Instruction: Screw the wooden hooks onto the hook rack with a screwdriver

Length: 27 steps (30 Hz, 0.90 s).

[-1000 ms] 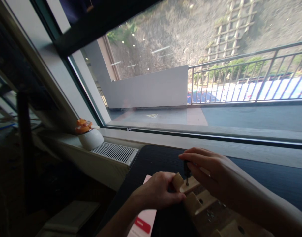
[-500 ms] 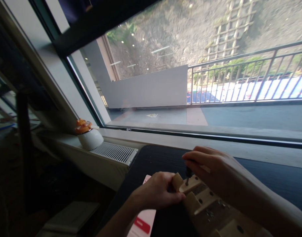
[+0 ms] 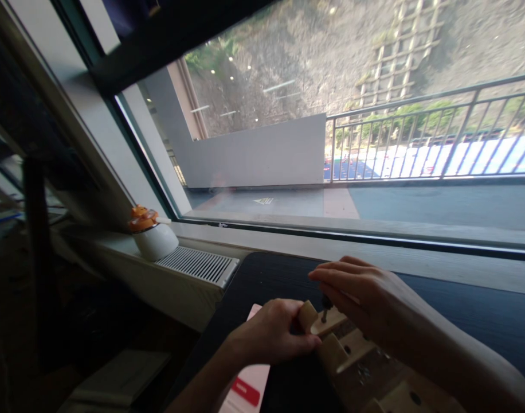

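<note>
My right hand [image 3: 352,287] is closed around the dark handle of a screwdriver [image 3: 325,310], most of which its fingers hide. The metal shaft points down onto a rounded strip of a light wooden piece [image 3: 347,351] with dark round holes. On the near left end of that wood, my left hand [image 3: 279,330] is closed, its thumb in front and fingers behind. Several small metal screws [image 3: 364,374] lie loose in a hollow of the wood, below my right wrist.
A pink and white card or sheet [image 3: 245,387] lies beneath my left wrist on the black tabletop [image 3: 271,272]. Beyond the table's left edge, a white pot with an orange top [image 3: 153,235] stands by a white vent grille [image 3: 200,265]. A window [image 3: 262,143] rises behind the table.
My right hand has shifted slightly left at the screwdriver, its fingers a little straighter over the handle. My left hand and the wooden piece stay almost still.
</note>
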{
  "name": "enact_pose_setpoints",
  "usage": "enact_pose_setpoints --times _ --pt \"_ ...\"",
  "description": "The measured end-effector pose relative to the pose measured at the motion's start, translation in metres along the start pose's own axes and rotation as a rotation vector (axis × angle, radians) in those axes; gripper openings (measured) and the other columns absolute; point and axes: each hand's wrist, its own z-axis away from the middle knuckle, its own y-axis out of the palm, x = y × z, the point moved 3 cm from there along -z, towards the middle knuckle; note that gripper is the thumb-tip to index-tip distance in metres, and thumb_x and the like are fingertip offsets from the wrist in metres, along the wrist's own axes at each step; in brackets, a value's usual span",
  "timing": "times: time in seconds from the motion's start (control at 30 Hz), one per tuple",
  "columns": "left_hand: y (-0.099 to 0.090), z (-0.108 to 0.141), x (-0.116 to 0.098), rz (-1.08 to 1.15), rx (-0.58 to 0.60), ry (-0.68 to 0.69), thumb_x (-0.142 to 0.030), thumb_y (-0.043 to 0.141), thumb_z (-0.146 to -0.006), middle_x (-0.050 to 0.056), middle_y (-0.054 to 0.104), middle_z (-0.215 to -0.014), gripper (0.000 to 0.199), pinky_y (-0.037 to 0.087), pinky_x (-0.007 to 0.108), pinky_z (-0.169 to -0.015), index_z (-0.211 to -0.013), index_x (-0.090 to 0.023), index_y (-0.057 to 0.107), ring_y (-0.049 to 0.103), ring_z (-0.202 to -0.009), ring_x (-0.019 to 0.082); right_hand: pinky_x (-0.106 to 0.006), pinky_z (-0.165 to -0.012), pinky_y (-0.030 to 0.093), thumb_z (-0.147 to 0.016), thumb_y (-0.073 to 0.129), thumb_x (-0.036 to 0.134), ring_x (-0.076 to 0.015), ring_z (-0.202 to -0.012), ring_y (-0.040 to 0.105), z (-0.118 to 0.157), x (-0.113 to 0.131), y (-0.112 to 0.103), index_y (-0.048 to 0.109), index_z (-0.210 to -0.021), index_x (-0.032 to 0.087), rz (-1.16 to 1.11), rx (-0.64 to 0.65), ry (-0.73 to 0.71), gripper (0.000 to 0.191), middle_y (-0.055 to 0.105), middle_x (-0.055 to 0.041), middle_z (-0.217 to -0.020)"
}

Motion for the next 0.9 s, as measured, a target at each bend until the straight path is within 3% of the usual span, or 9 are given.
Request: enact_pose_setpoints --times 0.17,0.27,0.43,0.57,0.9 --pt "0.0005 -0.0004 0.0009 -0.010 -0.007 0.004 -0.036 0.066 -0.077 -0.004 0.060 -0.075 0.019 0.038 0.020 -0.062 -0.079 -0.018 0.059 0.053 -0.068 0.012 -0.036 -0.083 0.056 -0.091 0.043 0.012 -0.0244 -0.102 0.069 0.0017 0.0048 -0.0021 0.069 -0.116 0.016 0.020 -0.042 -0.013 0.036 0.073 -0.0117 -0.113" --pt "0.0004 -0.0006 0.0011 -0.012 -0.010 0.008 -0.036 0.066 -0.077 -0.004 0.060 -0.075 0.019 0.038 0.020 -0.063 -0.079 -0.018 0.059 0.053 -0.069 0.012 -0.034 -0.085 0.056 -0.091 0.041 0.013 -0.0226 -0.107 0.068 0.0027 0.0079 0.0003 0.068 -0.120 0.018 -0.057 -0.017 -0.013 0.039 0.071 -0.0100 -0.120" --pt "0.0004 -0.0006 0.0020 -0.019 -0.010 -0.002 -0.037 0.066 -0.077 -0.005 0.060 -0.074 0.020 0.037 0.020 -0.061 -0.080 -0.018 0.060 0.052 -0.068 0.011 -0.029 -0.080 0.057 -0.093 0.044 0.017 -0.0185 -0.096 0.071 0.0031 0.0058 0.0014 0.068 -0.118 0.024 -0.148 0.002 0.067 0.035 0.074 -0.0042 -0.111" --pt "0.0008 -0.0008 0.0020 -0.022 -0.011 -0.001 -0.036 0.066 -0.076 -0.005 0.059 -0.074 0.019 0.036 0.020 -0.060 -0.081 -0.018 0.060 0.052 -0.068 0.011 -0.028 -0.084 0.055 -0.094 0.045 0.017 -0.0181 -0.101 0.070 0.0033 0.0042 0.0027 0.067 -0.120 0.026 -0.165 0.015 0.086 0.036 0.074 -0.0025 -0.115" --pt "0.0008 -0.0011 0.0039 -0.007 -0.004 -0.011 -0.037 0.066 -0.077 -0.004 0.061 -0.075 0.020 0.038 0.020 -0.062 -0.083 -0.019 0.062 0.053 -0.068 0.011 -0.023 -0.067 0.053 -0.084 0.059 0.014 -0.0170 -0.078 0.072 -0.0009 0.0049 -0.0041 0.074 -0.105 0.021 -0.114 -0.055 0.100 0.027 0.078 -0.0027 -0.094"
